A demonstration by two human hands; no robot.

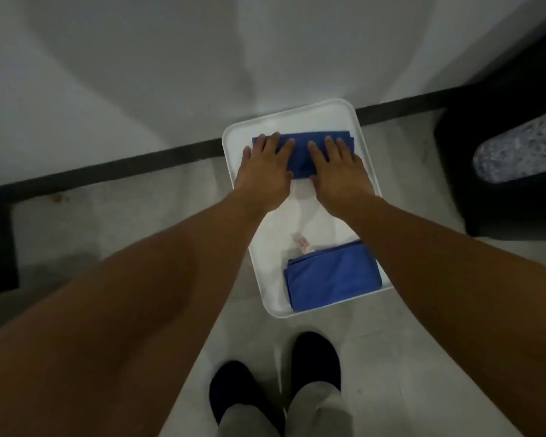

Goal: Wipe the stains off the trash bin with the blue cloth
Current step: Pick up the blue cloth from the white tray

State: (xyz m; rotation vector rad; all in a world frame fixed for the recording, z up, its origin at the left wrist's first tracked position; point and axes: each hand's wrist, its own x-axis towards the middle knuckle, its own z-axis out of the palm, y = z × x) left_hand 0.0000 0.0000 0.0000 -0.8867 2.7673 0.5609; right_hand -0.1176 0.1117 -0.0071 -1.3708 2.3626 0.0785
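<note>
I look straight down on the white trash bin [273, 234], whose flat rectangular top stands against the wall. A folded blue cloth [300, 152] lies across the far end of that top. My left hand [265, 171] and my right hand [338, 171] lie side by side on it, palms down and fingers spread, pressing it against the bin. A second folded blue cloth [331, 274] rests on the near right corner of the top. A small pinkish mark or tag [303, 244] shows just beyond this second cloth.
A black container [501, 190] with a speckled grey opening [524, 152] stands close on the right. A dark skirting strip [108, 171] runs along the white wall. My feet in dark slippers [316, 361] stand on the pale tiled floor just before the bin.
</note>
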